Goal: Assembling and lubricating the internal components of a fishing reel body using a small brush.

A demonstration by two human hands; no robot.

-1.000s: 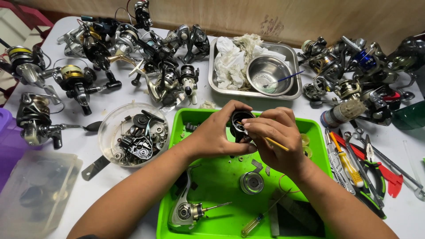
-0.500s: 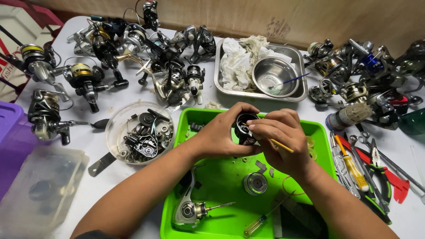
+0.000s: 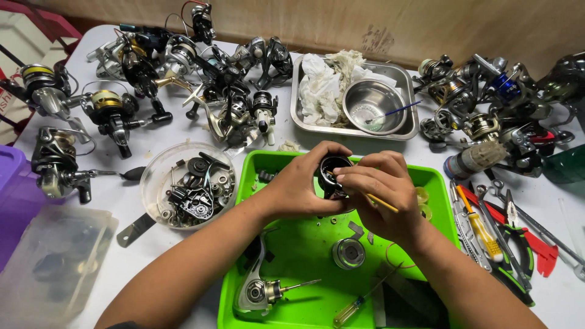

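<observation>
Holding black spool (image 3: 332, 176) above green tray (image 3: 292, 244), far half: left hand (image 3: 304, 183) curled shut around it. Right hand (image 3: 381, 195) touching from right, pinching yellow stick (image 3: 382, 204); stick axis slants toward spool opening.

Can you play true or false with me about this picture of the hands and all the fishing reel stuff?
1. The left hand holds a black reel part. True.
2. The hands work over a red tray. False: the tray is green.
3. The right hand holds a thin yellow stick. True.
4. The steel bowl sits in the green tray. False: it sits in a metal tray beside crumpled rags.
5. A screwdriver lies in the green tray. True.
</observation>
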